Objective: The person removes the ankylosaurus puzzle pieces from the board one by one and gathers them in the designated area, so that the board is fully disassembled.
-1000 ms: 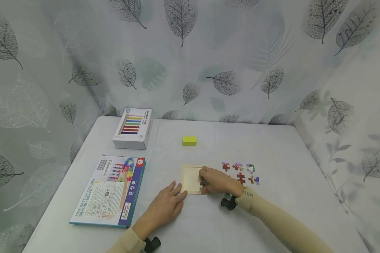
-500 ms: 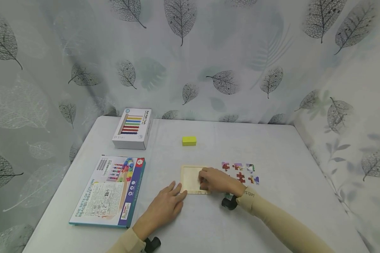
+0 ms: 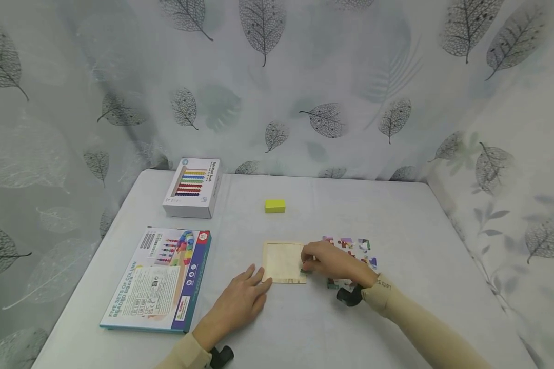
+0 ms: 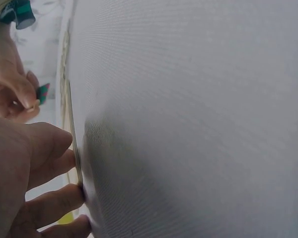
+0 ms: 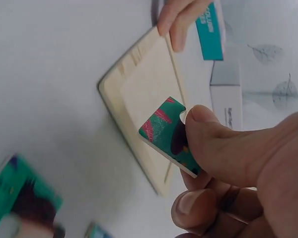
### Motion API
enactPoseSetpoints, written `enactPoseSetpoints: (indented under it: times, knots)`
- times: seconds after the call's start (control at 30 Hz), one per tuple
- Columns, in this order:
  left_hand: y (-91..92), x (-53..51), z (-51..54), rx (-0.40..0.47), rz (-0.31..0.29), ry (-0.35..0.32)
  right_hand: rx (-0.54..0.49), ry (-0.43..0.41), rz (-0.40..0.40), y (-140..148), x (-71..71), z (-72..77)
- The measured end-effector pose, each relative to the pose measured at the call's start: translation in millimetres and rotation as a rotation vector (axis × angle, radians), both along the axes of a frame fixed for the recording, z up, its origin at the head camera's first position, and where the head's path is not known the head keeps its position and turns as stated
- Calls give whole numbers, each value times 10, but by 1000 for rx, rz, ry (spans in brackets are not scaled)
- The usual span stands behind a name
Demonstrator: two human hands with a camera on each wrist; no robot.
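Note:
My right hand (image 3: 330, 260) pinches a green jigsaw piece (image 5: 165, 133) with pink marks between thumb and fingers, held above the right edge of a shallow wooden puzzle tray (image 3: 283, 262). Bare pale wood shows inside the tray. At the tray's left edge my left hand (image 3: 241, 297) lies with spread, straight fingers, their fingertips (image 4: 64, 138) touching the frame. Several loose jigsaw pieces (image 3: 363, 245) lie on the white table to the right, partly hidden by my right hand and wrist. Close up, another green piece (image 5: 25, 193) appears in the right wrist view.
A yellow block (image 3: 275, 206) stands behind the tray. To the left lie a flat bead-set box (image 3: 159, 279) and, farther back, a white box (image 3: 193, 187) with rows of coloured beads. A leaf-patterned curtain borders the white table (image 3: 383, 210).
My right hand has moved right, from over the tray's inside to its right edge, bringing the jigsaw piece with it. My left hand stays in place.

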State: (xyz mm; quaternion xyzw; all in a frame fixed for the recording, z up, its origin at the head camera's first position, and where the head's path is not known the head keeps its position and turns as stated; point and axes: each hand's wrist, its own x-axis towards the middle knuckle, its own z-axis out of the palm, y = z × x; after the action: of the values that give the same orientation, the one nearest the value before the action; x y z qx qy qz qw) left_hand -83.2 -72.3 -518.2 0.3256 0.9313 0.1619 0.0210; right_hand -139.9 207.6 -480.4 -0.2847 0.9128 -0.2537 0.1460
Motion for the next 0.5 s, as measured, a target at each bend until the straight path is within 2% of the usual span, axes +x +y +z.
enactPoseSetpoints:
  times: [0.17,0.27,0.37,0.5]
  knots:
    - [3,6,22,-5,0,-2,-2,17,-37,313,91,80]
    - [4,7,31,3,1,-3,-2,-16,-82,494,151,109]
    - [7,12,40,15,0,3,7,-43,-143,670,219,114]
    - [15,16,42,27,-5,11,11,-27,-195,903,317,83]
